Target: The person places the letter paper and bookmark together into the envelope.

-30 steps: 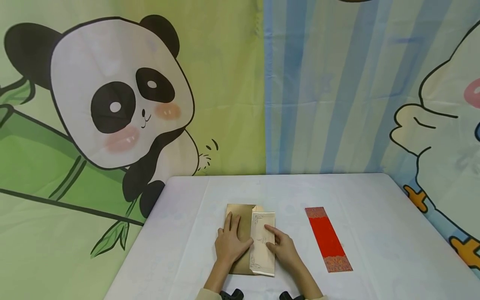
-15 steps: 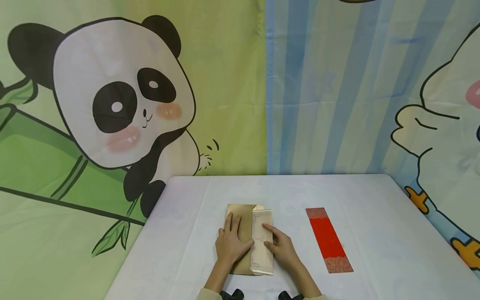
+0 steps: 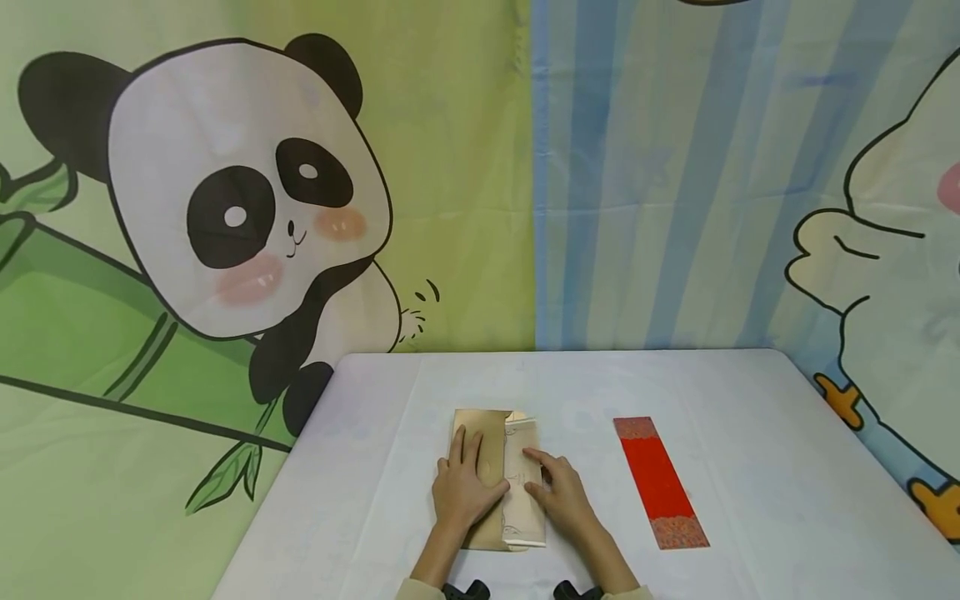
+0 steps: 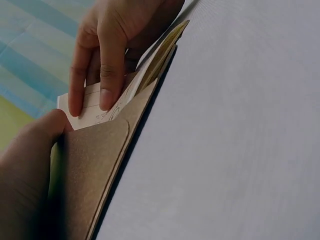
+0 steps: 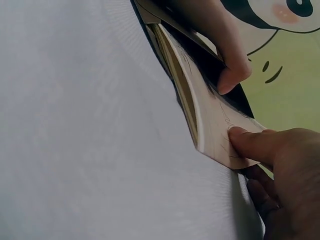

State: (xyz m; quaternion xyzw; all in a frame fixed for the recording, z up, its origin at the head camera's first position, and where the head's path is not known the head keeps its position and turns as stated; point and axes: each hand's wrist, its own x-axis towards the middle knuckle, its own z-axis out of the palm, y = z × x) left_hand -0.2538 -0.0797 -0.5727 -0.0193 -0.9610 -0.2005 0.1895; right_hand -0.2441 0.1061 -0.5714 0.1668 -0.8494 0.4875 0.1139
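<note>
A brown kraft paper envelope lies upright on the white table. Cream folded paper with printed line ornament sticks out of its right side; the left part sits inside, hidden. My left hand rests flat on the envelope with fingers spread, its thumb at the opening's edge. My right hand pinches the paper's outer right edge, thumb on the printed face and other fingers underneath. In the right wrist view the paper shows several layers along its side and bows a little.
A red strip with patterned ends lies slanted on the table to the right. A panda-printed curtain hangs behind the table's far edge.
The cream paper has slid left, deeper into the envelope, with my right hand moving along with it. My left hand stays in place on the envelope.
</note>
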